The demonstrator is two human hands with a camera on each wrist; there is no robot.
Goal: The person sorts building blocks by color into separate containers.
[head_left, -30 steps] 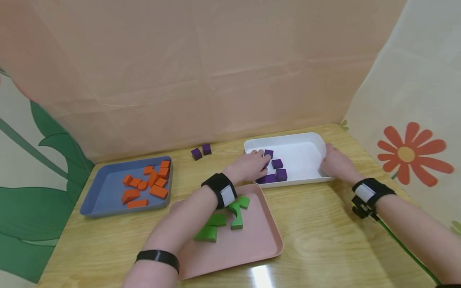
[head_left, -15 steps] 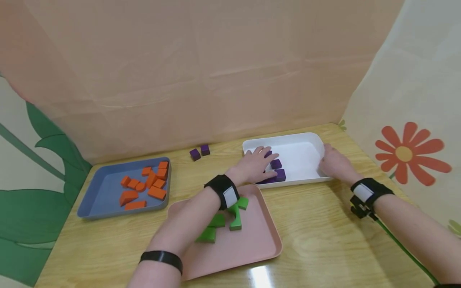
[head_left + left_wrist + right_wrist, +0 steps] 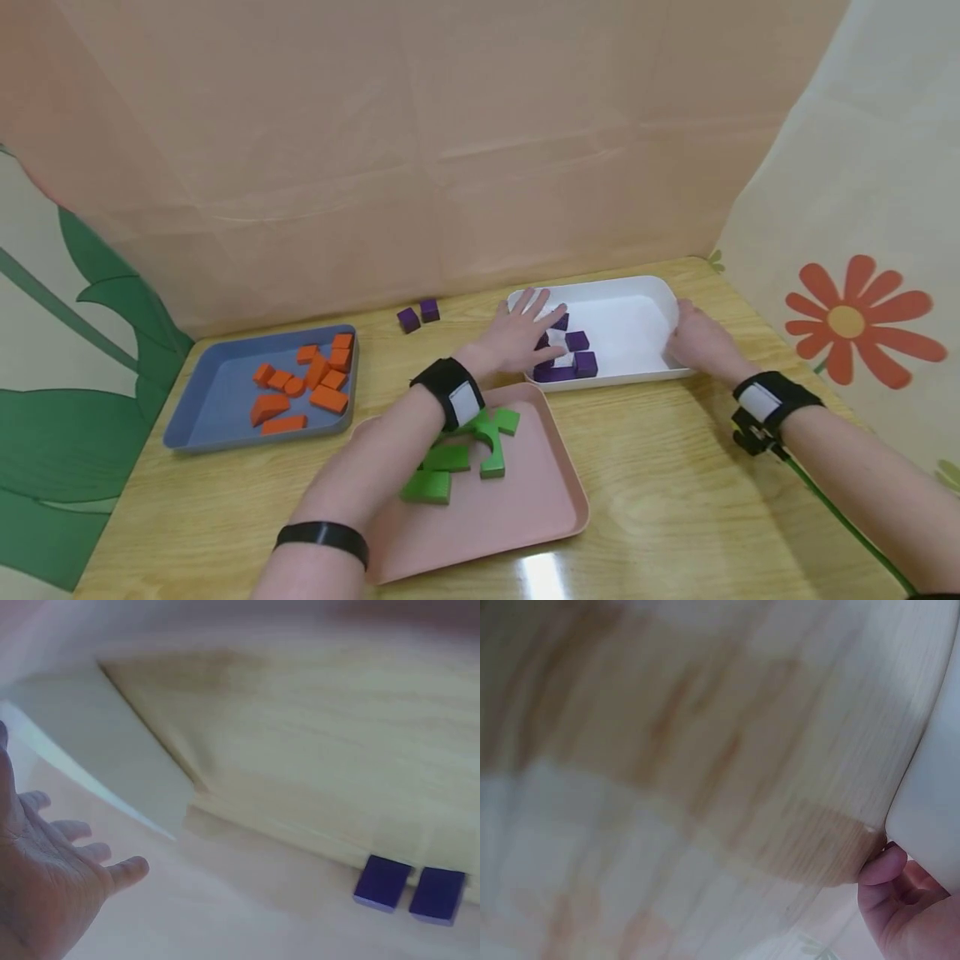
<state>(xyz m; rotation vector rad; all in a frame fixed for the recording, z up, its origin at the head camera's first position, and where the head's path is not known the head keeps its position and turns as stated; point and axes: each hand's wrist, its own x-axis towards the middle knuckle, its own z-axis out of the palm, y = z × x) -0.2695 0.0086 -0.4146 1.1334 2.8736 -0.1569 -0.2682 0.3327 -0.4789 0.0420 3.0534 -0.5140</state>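
A white tray (image 3: 618,321) stands at the back right with several purple blocks (image 3: 586,364) gathered in its left end. My left hand (image 3: 506,340) is spread flat over that end, fingers apart, partly covering the blocks; nothing is in its grasp. In the left wrist view the same hand (image 3: 52,877) shows its fingers held out straight. At the tray's opposite end, my right hand (image 3: 701,337) grips the rim. The right wrist view shows its fingers (image 3: 889,864) curled at the outer edge of the white tray (image 3: 937,795).
Two purple cubes (image 3: 408,320) lie on the wooden table (image 3: 660,483) left of the white tray. A blue tray (image 3: 213,400) of orange blocks (image 3: 328,398) stands at the left. Under my left forearm is a pink tray (image 3: 517,517) with green blocks (image 3: 427,487).
My left hand has uncurled from among the purple blocks and spread its fingers, shifting slightly left toward the tray's end. My right hand stays at the right rim.
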